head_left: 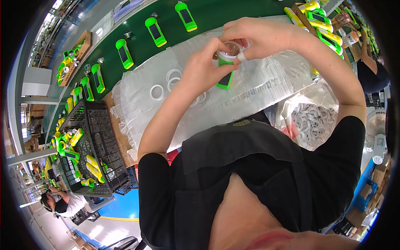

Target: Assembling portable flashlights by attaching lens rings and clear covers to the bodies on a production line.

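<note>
A green flashlight (pixel 225 68) is gripped in the left hand (pixel 206 68); a clear ring (pixel 231 46) is being seated by the right hand (pixel 254 37). Pressing it flush probably comes next.

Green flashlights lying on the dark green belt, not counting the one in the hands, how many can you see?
6 clearly: one, then and, in a row running down-left along the belt. More may lie farther along, too small to tell.

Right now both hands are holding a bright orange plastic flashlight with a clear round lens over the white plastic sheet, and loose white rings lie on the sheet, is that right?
Not quite: the plastic flashlight is bright green, not orange. The head view shows the left hand and right hand holding it at its clear round lens over the white plastic sheet, with loose white rings there.
</note>
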Demonstrator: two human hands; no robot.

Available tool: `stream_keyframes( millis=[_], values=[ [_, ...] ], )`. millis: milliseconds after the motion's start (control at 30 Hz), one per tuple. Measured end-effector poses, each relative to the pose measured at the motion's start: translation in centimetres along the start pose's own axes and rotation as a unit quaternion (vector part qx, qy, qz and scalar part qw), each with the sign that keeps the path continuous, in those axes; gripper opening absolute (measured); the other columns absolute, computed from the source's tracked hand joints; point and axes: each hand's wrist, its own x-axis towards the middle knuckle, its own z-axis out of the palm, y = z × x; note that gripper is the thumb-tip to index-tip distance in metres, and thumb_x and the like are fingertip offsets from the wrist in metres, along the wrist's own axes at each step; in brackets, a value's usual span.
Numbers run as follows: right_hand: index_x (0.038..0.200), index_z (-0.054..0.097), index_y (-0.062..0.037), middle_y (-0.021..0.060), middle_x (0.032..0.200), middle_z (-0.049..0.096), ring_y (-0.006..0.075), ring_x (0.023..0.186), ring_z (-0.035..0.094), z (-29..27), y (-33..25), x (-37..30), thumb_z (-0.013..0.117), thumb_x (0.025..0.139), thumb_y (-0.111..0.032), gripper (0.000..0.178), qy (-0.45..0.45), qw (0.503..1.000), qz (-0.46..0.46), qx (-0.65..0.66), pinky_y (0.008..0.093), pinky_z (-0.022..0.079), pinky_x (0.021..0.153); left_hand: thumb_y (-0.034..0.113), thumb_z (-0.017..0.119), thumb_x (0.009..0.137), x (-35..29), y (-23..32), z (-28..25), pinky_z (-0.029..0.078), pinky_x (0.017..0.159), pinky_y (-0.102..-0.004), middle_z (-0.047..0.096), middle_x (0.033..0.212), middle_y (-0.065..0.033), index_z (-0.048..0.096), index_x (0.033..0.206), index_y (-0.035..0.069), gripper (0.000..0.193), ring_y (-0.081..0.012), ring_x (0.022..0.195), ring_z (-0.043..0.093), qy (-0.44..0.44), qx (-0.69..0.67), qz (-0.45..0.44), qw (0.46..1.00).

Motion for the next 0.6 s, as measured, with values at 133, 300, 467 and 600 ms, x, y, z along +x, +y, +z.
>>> stream_keyframes(
  millis=[133, 300, 467, 600],
  values=[
    [0.093, 0.059, -0.002, 0.0092, 0.081, 0.054, 0.0247, 0.072, 0.056, -0.2, -0.1, 0.3, 0.071, 0.068, -0.003, 0.027, -0.015, 1.0, 0.021, 0.002, 0.0363, 0.046, 0.064, 0.019, 0.083, 0.073, 0.0, -0.2, 0.0, 0.052, 0.07, -0.0349, 0.069, 0.096, -0.0054, 0.052, 0.098, 0.007, 0.041, -0.0268, 0.083, 0.066, 0.016, 0.013, 0.039, 0.999],
    [0.091, 0.059, -0.0008, 0.0093, 0.08, 0.056, 0.0227, 0.069, 0.056, 0.3, 0.0, 0.2, 0.074, 0.068, -0.006, 0.028, 0.012, 0.999, 0.043, 0.011, 0.0348, 0.045, 0.061, 0.018, 0.083, 0.071, 0.2, -0.1, -0.1, 0.051, 0.066, -0.0339, 0.069, 0.095, -0.0035, 0.054, 0.097, 0.007, 0.04, -0.0245, 0.075, 0.063, 0.012, 0.033, 0.034, 0.999],
    [0.087, 0.058, 0.0006, 0.0107, 0.075, 0.057, 0.0239, 0.065, 0.055, 1.2, 0.0, 0.3, 0.075, 0.069, -0.017, 0.031, 0.013, 0.995, 0.096, -0.007, 0.0358, 0.044, 0.058, 0.017, 0.083, 0.07, 0.1, -0.1, 0.3, 0.05, 0.063, -0.035, 0.069, 0.091, -0.0033, 0.055, 0.096, 0.008, 0.04, -0.0246, 0.072, 0.063, 0.029, 0.064, 0.05, 0.996],
    [0.088, 0.06, 0.0025, 0.014, 0.066, 0.056, 0.0279, 0.059, 0.055, 3.0, -0.4, 0.5, 0.072, 0.069, -0.041, 0.049, 0.101, 0.962, 0.235, -0.092, 0.0396, 0.043, 0.056, 0.017, 0.083, 0.069, 0.5, 0.4, 1.2, 0.05, 0.062, -0.0369, 0.068, 0.088, -0.0053, 0.055, 0.095, 0.008, 0.04, -0.0254, 0.073, 0.064, 0.066, 0.104, 0.052, 0.991]
  ],
)
